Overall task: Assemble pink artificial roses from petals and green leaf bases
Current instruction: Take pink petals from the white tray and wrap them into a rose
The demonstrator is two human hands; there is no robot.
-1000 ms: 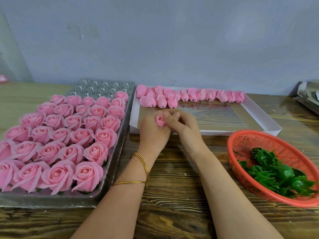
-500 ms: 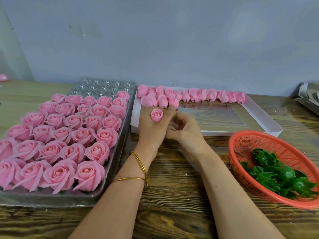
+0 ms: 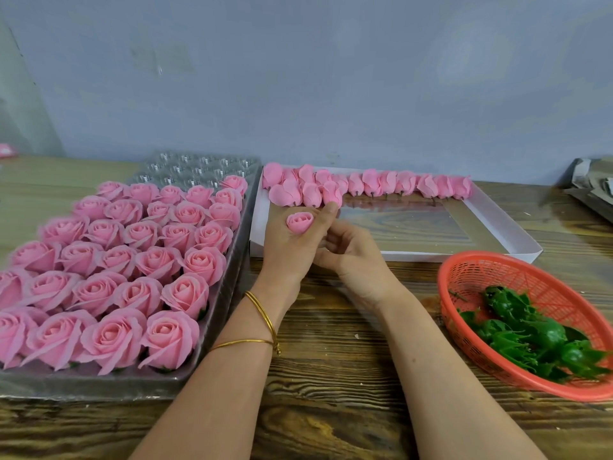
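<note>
My left hand grips a small pink rose bud between thumb and fingers, its top facing me. My right hand sits just right of it, fingers loosely curled and holding nothing, touching the left palm. Behind both hands, a row of pink petal buds lies along the far edge of a white shallow box. Green leaf bases are piled in an orange basket at the right.
A clear plastic tray at the left holds several finished pink roses, with bare cells at its far end. Grey wall behind. Folded cardboard lies at the far right. Bare wooden tabletop lies in front.
The left hand has lifted the bud up and away from the right hand. The right hand's fingers have let go of the bud and dropped lower.
</note>
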